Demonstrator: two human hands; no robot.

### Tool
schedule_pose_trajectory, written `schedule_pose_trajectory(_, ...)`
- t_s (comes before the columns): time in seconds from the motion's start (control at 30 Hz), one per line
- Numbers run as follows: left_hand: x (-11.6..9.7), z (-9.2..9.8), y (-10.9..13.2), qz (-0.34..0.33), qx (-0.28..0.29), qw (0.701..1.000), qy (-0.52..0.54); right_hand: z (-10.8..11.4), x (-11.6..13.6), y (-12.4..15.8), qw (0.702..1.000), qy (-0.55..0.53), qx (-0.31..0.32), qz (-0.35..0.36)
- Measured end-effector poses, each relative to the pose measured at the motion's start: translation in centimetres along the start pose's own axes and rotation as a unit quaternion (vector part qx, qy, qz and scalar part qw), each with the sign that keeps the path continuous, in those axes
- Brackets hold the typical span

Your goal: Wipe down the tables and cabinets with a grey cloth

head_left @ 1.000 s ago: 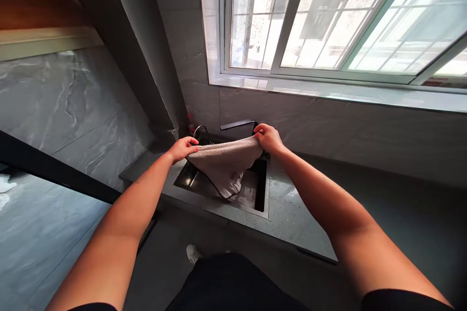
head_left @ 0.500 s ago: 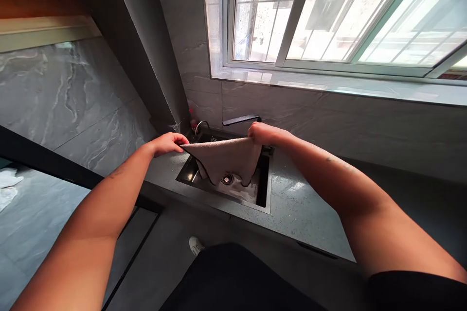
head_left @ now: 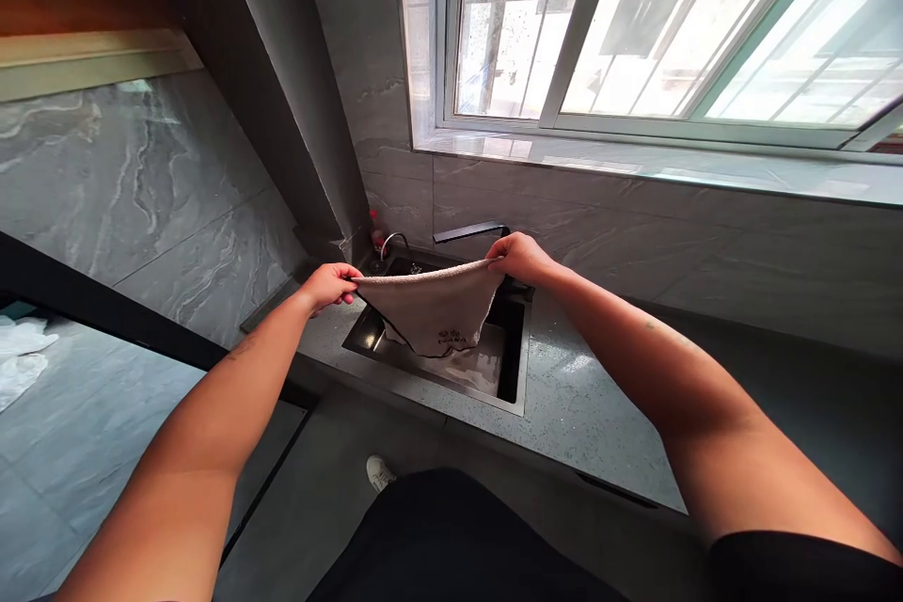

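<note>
A light beige towel [head_left: 430,306] with a dark edge and small dark print near its lower edge hangs over the sink [head_left: 523,376]. My left hand [head_left: 330,287] pinches its left upper corner, fingers closed. At the opposite upper corner, my right hand [head_left: 520,256] grips the cloth between thumb and fingers. The top edge is stretched between both hands and sags slightly in the middle. Behind the cloth, the drain is hidden. A dark flat faucet [head_left: 469,232] stands behind the towel, close to my right hand.
Grey speckled countertop [head_left: 585,404] surrounds the sink. At the back left corner stand a bottle with a red top [head_left: 375,228] and a thin curved spout [head_left: 395,240]. A window [head_left: 635,28] is above the counter, and a dark-framed panel [head_left: 105,301] is on the left.
The towel's lower part has swung, so its print now shows and the drain is covered. My right hand has shifted slightly right, and the top edge sags a little more.
</note>
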State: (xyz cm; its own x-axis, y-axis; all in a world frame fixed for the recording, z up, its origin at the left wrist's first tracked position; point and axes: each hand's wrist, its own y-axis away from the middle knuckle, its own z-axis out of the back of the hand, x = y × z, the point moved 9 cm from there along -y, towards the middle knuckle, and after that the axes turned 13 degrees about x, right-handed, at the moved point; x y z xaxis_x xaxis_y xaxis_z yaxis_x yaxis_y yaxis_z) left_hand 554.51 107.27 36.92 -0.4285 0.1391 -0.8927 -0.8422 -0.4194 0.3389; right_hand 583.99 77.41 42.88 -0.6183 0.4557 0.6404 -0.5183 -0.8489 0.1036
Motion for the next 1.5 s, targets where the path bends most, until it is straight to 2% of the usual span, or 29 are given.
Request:
schedule_pose_trajectory(0.1, -0.5, -0.2, -0.2, 0.016, -0.004, 1.0, 0.007, 0.7, 0.6, 0.5, 1.0, 0.023, -0.017, 0.002)
schedule_pose_trajectory(0.17, -1.8, -0.2, -0.1, 0.011, -0.001, 1.0, 0.023, 1.7, 1.5, 0.9, 0.999, 0.028, -0.038, 0.011)
schedule_pose_trajectory(0.23, -4.3, 0.2, 0.1, -0.021, 0.007, 0.999, 0.027, 3.4, 2.6, 1.3, 0.997, 0.026, -0.064, 0.027)
schedule_pose_trajectory(0.3, -7.7, 1.1, 0.6, -0.071, 0.005, 0.997, 0.001, 5.8, 3.6, 1.5, 0.995, 0.025, -0.088, 0.048)
schedule_pose_trajectory(0.4, -12.5, 3.4, 2.3, -0.15, -0.066, 0.983, -0.086, 9.4, 4.5, 2.0, 0.986, 0.012, -0.136, 0.094)
schedule_pose_trajectory(0.47, -14.0, 4.0, 3.8, -0.203, -0.135, 0.964, -0.109, 10.1, 3.9, 2.7, 0.974, -0.015, -0.186, 0.127)
schedule_pose_trajectory(0.53, -12.4, 2.2, 4.7, -0.217, -0.151, 0.961, -0.079, 7.8, 2.1, 3.4, 0.97, -0.046, -0.204, 0.126)
schedule_pose_trajectory(0.67, -3.3, -5.2, 3.3, -0.117, -0.084, 0.988, -0.061, -2.4, -2.5, 3.6, 0.989, -0.07, -0.11, 0.065)
schedule_pose_trajectory(0.73, 0.2, -6.4, 2.5, -0.088, -0.081, 0.989, -0.084, -5.0, -4.2, 3.3, 0.991, -0.072, -0.097, 0.048)
schedule_pose_trajectory(0.77, 1.3, -6.1, 2.2, -0.083, -0.085, 0.989, -0.09, -5.1, -4.9, 3.1, 0.991, -0.073, -0.104, 0.042)
schedule_pose_trajectory(0.83, 2.2, -4.1, 2.2, -0.086, -0.097, 0.987, -0.096, -4.0, -5.4, 2.5, 0.988, -0.078, -0.125, 0.047)
schedule_pose_trajectory(0.9, 1.9, -1.7, 2.7, -0.107, -0.09, 0.987, -0.085, -2.4, -4.7, 1.9, 0.982, -0.102, -0.134, 0.084)
schedule_pose_trajectory(0.97, 1.2, -0.1, 3.9, -0.139, -0.056, 0.988, -0.031, -1.6, -3.2, 1.4, 0.975, -0.146, -0.116, 0.122)
schedule_pose_trajectory(1.07, 0.8, 1.1, 6.5, -0.172, -0.022, 0.981, 0.084, -1.9, -0.7, 1.4, 0.966, -0.207, -0.069, 0.141)
schedule_pose_trajectory(1.23, 1.2, 3.5, 12.6, -0.196, -0.082, 0.967, 0.142, -2.2, 4.2, 2.3, 0.948, -0.251, -0.044, 0.189)
schedule_pose_trajectory(1.33, 1.6, 5.1, 16.0, -0.191, -0.112, 0.965, 0.138, -4.0, 6.2, 1.8, 0.93, -0.327, 0.005, 0.17)
schedule_pose_trajectory(1.5, 4.8, 7.3, 19.2, -0.105, -0.138, 0.969, 0.175, -10.9, 8.8, 0.7, 0.88, -0.462, 0.073, 0.081)
